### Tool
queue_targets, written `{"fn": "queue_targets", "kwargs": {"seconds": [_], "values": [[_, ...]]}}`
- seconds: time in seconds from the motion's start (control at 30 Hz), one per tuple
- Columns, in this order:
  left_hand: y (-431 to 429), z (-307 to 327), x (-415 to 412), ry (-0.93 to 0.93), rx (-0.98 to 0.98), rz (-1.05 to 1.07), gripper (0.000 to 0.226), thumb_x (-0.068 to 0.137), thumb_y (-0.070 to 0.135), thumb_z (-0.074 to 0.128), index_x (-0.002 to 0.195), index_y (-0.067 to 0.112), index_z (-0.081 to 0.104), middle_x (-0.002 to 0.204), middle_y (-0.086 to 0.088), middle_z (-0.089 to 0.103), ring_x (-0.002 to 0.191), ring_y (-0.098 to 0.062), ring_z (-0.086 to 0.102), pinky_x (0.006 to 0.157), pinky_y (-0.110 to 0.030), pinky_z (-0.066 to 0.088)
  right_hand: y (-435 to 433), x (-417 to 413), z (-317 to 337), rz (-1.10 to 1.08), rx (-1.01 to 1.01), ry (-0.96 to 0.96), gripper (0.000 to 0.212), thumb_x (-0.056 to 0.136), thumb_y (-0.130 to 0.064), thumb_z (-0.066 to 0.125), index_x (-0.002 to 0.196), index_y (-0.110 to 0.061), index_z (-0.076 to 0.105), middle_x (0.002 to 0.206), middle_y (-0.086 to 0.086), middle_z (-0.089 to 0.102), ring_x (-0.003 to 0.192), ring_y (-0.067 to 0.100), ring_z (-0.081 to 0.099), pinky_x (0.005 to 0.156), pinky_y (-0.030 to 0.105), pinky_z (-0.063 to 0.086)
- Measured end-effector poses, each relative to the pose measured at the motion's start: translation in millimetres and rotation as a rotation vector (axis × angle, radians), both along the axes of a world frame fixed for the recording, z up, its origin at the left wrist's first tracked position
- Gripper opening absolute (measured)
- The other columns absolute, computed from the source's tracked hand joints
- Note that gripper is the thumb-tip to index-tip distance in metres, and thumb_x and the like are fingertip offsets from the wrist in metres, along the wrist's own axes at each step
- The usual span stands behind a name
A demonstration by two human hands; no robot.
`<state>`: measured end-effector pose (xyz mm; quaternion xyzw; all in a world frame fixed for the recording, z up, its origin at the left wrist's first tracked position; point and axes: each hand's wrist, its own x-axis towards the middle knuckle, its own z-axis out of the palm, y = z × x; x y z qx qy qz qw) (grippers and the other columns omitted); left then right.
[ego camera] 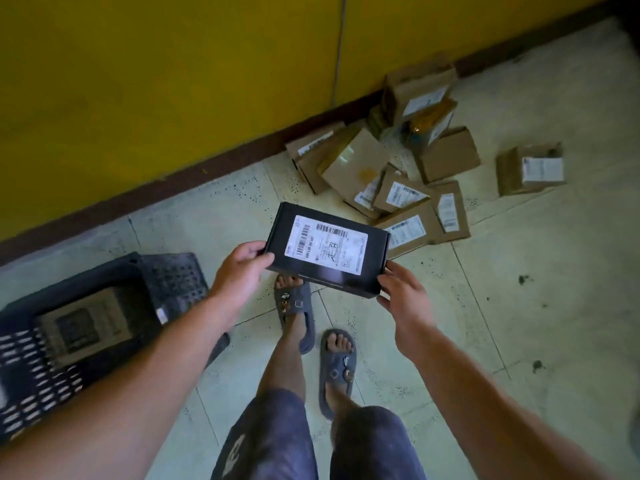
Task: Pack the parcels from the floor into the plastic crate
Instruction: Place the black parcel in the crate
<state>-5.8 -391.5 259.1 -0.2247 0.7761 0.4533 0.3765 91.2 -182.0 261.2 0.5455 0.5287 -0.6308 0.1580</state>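
— How many crates?
— One dark plastic crate (173, 278), with one brown parcel (86, 320) inside it.
— Black ones?
— One black parcel (329, 251).
— And brown ones on the floor (519, 306)?
— Roughly ten in the heap (353, 161), which overlap too much for an exact count, plus one lone brown box (530, 169). Two slippers (294, 306) as well.

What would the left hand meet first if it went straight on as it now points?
The black box, which the left hand grips; beyond it, probably the cardboard parcels on the floor, depth unclear.
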Motion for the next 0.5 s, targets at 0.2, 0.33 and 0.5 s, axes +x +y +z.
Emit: {"fn": "queue_targets", "kwargs": {"seconds": [0.2,0.33,0.5], "values": [[-66.2,84.5,81.1,0.043,0.036,0.223,0.038,0.095,0.021,0.054,0.133,0.020,0.052,0.130,-0.002,0.056,0.111,-0.017,0.055,0.095,-0.032,0.045,-48.3,31.0,78.1,0.196,0.023,0.083,0.034,0.095,-0.004,0.049,0.125,-0.019,0.057,0.110,-0.001,0.065,0.104,0.014,0.060,0.093,0.031,0.045],[-133.5,125.6,129.9,0.070,0.063,0.400,0.028,0.091,0.018,0.059,0.117,0.029,0.062,0.125,-0.002,0.063,0.106,-0.017,0.061,0.101,-0.041,0.047,-110.2,48.9,117.5,0.310,0.023,0.125,0.028,0.095,-0.001,0.048,0.112,-0.020,0.060,0.101,-0.002,0.066,0.094,0.013,0.060,0.090,0.033,0.046],[-245.6,153.7,181.9,0.133,0.050,0.571,0.029,0.091,0.019,0.059,0.118,0.029,0.060,0.125,-0.001,0.064,0.110,-0.016,0.061,0.104,-0.043,0.044,-224.5,70.5,140.2,0.466,0.030,0.180,0.030,0.094,0.002,0.047,0.107,-0.020,0.061,0.100,0.001,0.066,0.093,0.018,0.059,0.092,0.039,0.046]]}}
